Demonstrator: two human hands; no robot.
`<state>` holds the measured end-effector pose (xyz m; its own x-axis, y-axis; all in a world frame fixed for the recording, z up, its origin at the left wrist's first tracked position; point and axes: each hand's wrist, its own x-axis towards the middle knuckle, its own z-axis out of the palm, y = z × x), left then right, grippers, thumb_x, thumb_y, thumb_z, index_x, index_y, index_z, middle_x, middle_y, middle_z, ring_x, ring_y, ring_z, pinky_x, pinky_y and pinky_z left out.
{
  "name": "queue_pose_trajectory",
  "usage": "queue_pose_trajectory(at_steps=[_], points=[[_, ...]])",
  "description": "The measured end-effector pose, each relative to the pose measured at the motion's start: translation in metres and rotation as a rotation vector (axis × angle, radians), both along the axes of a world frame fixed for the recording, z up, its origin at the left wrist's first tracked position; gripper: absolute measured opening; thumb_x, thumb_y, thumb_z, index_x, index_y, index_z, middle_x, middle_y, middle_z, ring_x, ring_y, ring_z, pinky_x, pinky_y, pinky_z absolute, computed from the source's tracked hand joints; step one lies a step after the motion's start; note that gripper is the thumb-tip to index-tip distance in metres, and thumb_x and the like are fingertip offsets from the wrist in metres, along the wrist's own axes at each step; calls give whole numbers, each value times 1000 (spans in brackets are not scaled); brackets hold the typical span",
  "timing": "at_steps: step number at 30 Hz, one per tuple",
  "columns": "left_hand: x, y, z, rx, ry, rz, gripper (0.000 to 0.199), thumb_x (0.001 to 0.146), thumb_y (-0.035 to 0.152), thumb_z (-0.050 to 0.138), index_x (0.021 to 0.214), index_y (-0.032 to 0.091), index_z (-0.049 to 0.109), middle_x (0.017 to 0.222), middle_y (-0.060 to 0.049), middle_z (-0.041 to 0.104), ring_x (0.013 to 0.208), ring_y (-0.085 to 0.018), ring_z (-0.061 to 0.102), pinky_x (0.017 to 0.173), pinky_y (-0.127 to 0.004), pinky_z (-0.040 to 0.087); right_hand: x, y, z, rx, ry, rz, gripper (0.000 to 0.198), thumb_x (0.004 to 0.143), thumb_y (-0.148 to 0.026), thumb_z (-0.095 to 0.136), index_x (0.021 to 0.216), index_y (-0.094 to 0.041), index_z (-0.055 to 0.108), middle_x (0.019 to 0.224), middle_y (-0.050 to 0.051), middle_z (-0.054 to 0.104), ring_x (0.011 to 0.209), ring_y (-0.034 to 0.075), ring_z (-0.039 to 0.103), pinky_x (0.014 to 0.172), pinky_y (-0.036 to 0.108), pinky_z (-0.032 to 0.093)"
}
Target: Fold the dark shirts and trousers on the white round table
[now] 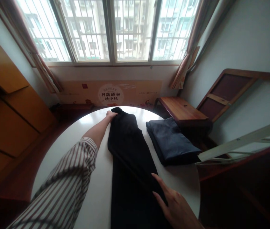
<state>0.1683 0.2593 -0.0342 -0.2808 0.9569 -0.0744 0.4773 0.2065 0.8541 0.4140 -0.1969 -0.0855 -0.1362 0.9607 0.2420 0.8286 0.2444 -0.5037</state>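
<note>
Black trousers [130, 143] lie stretched lengthwise on a white round table [96, 190], one layer folded over another. My left hand [111, 114] reaches to their far end and closes on the cloth at the top left edge. Its fingers are partly hidden by the fabric. Nearer to me, my right hand [176, 203] rests at the right edge of the trousers, with thumb and forefinger stretched apart on the cloth. The near end of the trousers runs out of view at the bottom.
A folded stack of dark clothes [173, 141] sits on the table's right side. Beyond it stands a wooden side table [184, 109], with a wood-framed panel [228, 89] against the wall. Wooden cabinets [8, 121] are at left. A barred window [111, 31] spans the back.
</note>
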Motion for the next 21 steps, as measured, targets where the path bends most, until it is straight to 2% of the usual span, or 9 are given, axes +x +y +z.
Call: queue_pose_trajectory(at_steps=[4, 7, 9, 11, 13, 15, 18, 21], points=[[2, 24, 2, 55, 83, -21, 32, 75, 21, 74, 103, 7, 64, 111, -17, 69, 107, -25, 64, 88, -29, 48, -2, -1, -2, -27, 4, 40, 52, 99, -29, 45, 150, -30, 37, 108, 5, 75, 78, 23, 75, 68, 29, 61], [2, 32, 10, 92, 135, -42, 32, 83, 24, 66, 111, 8, 62, 117, -15, 68, 109, -21, 63, 91, -26, 46, -8, 2, -1, 2, -39, 23, 48, 102, -32, 37, 150, -25, 35, 108, 8, 75, 75, 22, 75, 63, 29, 61], [1, 29, 17, 92, 185, -47, 41, 84, 29, 67, 116, 5, 59, 121, -20, 65, 113, -24, 62, 92, -29, 46, -12, 4, 2, 96, -123, -11, 48, 103, -37, 33, 149, -22, 38, 104, 11, 74, 72, 23, 74, 58, 31, 61], [0, 17, 21, 89, 251, -66, 52, 79, 32, 73, 118, 2, 57, 124, -25, 61, 117, -30, 59, 95, -34, 46, -15, 3, 6, 247, -230, -48, 47, 102, -41, 35, 142, -19, 49, 103, 15, 72, 80, 27, 73, 61, 36, 61], [-5, -7, 21, 107, 323, -114, 54, 76, 32, 76, 118, 4, 56, 124, -25, 61, 121, -33, 56, 98, -36, 44, -17, 0, 12, 401, -312, -14, 41, 99, -41, 45, 129, -18, 61, 107, 19, 69, 94, 32, 70, 72, 43, 61], [-13, -43, 16, 131, 381, -190, 44, 78, 33, 74, 113, 10, 59, 116, -19, 66, 117, -31, 59, 99, -35, 43, -20, -5, 15, 492, -342, 167, 39, 96, -44, 53, 120, -16, 66, 110, 18, 69, 103, 33, 66, 82, 46, 58], [-33, -117, 0, 141, 564, -413, 31, 85, 42, 65, 104, 17, 62, 91, -11, 71, 97, -29, 67, 90, -35, 46, -32, -11, 14, 558, -294, 461, 38, 98, -45, 51, 112, -15, 69, 108, 12, 71, 103, 26, 64, 92, 40, 53], [-54, -189, -14, 126, 701, -627, 39, 90, 52, 56, 106, 17, 61, 79, -8, 71, 82, -27, 68, 76, -33, 48, -54, -10, 9, 575, -292, 558, 33, 99, -36, 48, 112, -12, 68, 115, 10, 70, 106, 24, 61, 96, 37, 49]])
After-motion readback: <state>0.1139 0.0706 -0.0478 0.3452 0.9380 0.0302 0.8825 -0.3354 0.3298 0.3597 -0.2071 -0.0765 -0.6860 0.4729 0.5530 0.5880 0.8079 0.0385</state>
